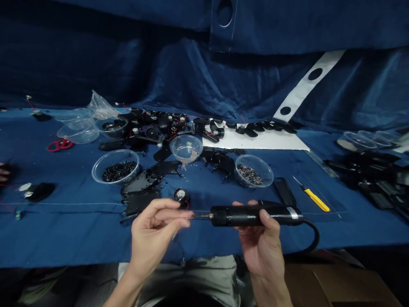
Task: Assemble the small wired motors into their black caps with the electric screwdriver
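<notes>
My right hand (263, 247) is wrapped round a black electric screwdriver (243, 216), held level above the blue cloth with its bit pointing left. A cable loops down from its right end. At the bit's tip, my left hand (153, 236) has its thumb and fingers drawn together. Whatever is between them is too small to make out. Just behind these fingertips sits a small round black part (181, 196) with a silvery centre and a red wire. Flat black plastic housings (142, 200) lie behind the left hand.
Clear bowls hold dark screws (119, 171), small silvery pieces (193, 155) and mixed screws (250, 175). Black parts (162, 123) are heaped at the back. Red-handled scissors (60, 145) lie left, a yellow-handled screwdriver (316, 200) right. Part of another person's hand (4, 172) shows at the left edge.
</notes>
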Action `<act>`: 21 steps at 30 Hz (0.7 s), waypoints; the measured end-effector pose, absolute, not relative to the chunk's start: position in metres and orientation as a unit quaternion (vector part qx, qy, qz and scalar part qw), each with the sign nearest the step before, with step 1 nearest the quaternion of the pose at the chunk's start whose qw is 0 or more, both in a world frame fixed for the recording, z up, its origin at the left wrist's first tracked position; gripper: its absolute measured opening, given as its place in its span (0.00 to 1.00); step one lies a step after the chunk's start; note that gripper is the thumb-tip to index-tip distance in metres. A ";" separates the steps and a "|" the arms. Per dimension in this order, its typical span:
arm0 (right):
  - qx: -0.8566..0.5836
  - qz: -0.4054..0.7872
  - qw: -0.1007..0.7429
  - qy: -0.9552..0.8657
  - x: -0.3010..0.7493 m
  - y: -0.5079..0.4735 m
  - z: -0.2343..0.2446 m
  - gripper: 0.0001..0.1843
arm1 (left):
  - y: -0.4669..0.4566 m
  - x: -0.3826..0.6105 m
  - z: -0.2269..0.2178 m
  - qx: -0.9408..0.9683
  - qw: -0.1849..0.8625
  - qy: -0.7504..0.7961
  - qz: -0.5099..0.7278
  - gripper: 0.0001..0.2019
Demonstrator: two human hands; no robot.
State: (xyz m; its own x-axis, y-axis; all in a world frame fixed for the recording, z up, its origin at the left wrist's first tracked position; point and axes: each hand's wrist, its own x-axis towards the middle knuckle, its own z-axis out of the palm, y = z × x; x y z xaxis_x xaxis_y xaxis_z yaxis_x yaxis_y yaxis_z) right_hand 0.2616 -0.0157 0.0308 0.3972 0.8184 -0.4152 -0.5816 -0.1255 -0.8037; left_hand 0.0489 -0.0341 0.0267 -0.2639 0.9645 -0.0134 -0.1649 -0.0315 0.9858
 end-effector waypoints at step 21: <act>-0.512 0.523 0.670 -0.122 0.259 -0.019 0.027 0.24 | -0.033 0.033 0.028 0.640 0.253 0.473 0.550 0.15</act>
State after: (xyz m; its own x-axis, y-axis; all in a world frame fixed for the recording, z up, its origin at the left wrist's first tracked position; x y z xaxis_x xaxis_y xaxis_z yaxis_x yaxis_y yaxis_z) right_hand 0.2593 -0.0194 0.0272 0.4233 0.8263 -0.3716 -0.5761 -0.0711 -0.8143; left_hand 0.0330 -0.0330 0.0279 -0.0520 0.8835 0.4655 0.3269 -0.4254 0.8439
